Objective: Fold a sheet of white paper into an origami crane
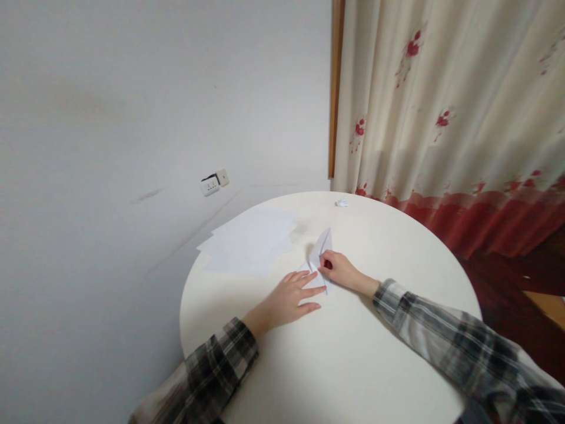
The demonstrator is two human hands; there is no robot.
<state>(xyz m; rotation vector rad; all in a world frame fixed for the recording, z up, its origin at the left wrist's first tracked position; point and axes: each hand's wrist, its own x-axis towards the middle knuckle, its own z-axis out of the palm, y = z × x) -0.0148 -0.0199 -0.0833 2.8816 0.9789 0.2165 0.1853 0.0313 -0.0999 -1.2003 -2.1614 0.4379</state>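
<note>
A folded sheet of white paper [325, 241] lies near the middle of the round white table, with a pointed flap standing up at its far end. My left hand [289, 299] rests on the near part of the paper, palm down, its fingers spread and pressing it to the tabletop. On the paper's right side, my right hand [338, 268] has its thumb and fingers pinched together at the folded edge. Part of the paper is hidden under both hands.
Several loose white sheets [251, 238] overlap at the table's back left. A small crumpled or folded white paper piece [341, 203] sits near the far rim of the table [397, 347]. Behind are a wall with a socket [210, 186] and a floral curtain [441, 106].
</note>
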